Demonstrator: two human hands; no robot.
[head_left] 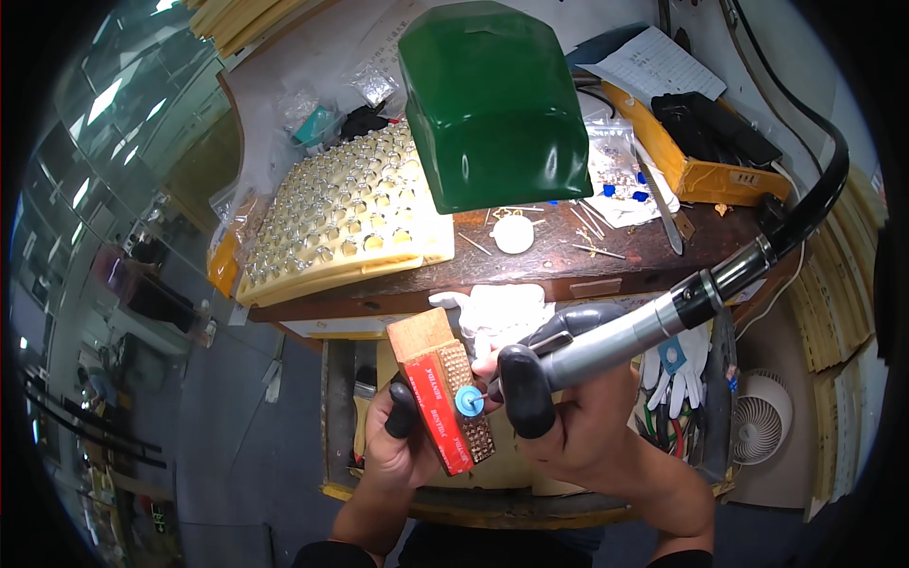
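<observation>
My left hand (390, 445), with a black finger cover on the thumb, grips a small wooden block (417, 331) with red printed tape along it and rows of small metal pieces (477, 441) on its side. My right hand (568, 426) is closed on a grey rotary handpiece (615, 336), with black covers on thumb and fingers. A small blue disc (468, 401) on the handpiece's thin shaft sits against or just over the metal pieces; contact is unclear. A white cloth glove (502, 312) lies behind the block.
A wooden bench edge (369, 300) carries a pale yellow tray (331, 218) of metal cups, a green hood (492, 104), thin bits and a yellow box (720, 180). An open drawer (336, 398) holds gloves and tools. The handpiece's black hose (824, 189) arches right; a fan (757, 417) stands right.
</observation>
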